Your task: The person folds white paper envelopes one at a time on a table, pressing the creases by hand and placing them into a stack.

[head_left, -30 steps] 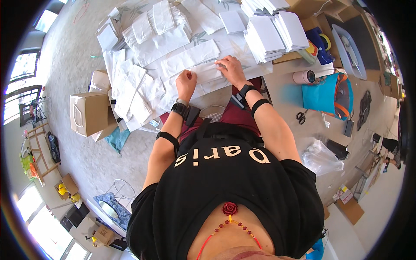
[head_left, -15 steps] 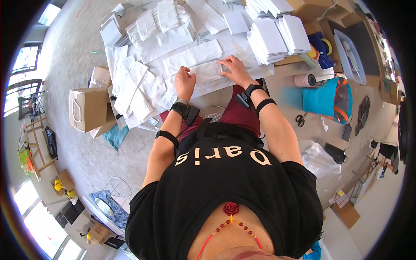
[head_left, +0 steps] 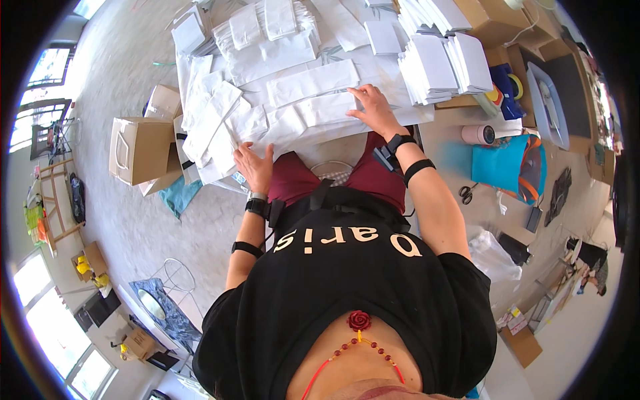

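Note:
My left hand (head_left: 253, 165) is at the table's near edge, fingers apart and holding nothing. It is nearest to a loose heap of flat white bags (head_left: 217, 123). My right hand (head_left: 375, 110) has its thumb and fingers spread, by the right end of a thin white bag (head_left: 323, 111) lying flat in front of me. Whether its fingertips touch the bag I cannot tell. Just beyond lies another long white bag (head_left: 312, 82). A layered pile of white bags (head_left: 273, 57) spreads farther back.
Stacks of white folded sheets (head_left: 430, 70) stand at the table's right. Beside it are cardboard boxes (head_left: 493, 23), a pink cup (head_left: 478, 135), a blue bag (head_left: 500, 167) and scissors (head_left: 467, 194) on the floor. Left of the table sits a carton (head_left: 139, 150).
My left hand has left the bag, moved left and nearer to me, and spread its fingers. My right hand has opened from the bag's end. The whole view has shifted slightly.

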The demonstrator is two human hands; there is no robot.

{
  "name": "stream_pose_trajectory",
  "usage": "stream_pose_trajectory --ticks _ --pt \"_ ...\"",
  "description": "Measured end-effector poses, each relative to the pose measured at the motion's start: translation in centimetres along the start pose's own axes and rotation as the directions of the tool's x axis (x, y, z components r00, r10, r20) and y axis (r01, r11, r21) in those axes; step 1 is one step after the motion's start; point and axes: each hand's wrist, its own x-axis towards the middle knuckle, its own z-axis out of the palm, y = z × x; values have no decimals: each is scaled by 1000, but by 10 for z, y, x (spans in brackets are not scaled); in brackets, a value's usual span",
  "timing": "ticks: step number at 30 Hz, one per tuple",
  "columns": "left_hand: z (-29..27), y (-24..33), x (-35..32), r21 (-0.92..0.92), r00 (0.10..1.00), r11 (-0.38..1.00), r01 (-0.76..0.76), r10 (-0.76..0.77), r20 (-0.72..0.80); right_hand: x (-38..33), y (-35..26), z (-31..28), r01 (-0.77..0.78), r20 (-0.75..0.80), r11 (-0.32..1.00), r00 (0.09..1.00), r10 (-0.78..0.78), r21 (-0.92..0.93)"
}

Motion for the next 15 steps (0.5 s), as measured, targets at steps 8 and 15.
stream_pose_trajectory --ticks 8,15 --pt "13 -8 -3 -109 1000 994 3 -4 -6 9 -45 41 69 96 992 992 -80 109" --pt "-6 4 16 -440 994 892 103 -105 21 11 -55 44 82 70 984 993 -94 158"
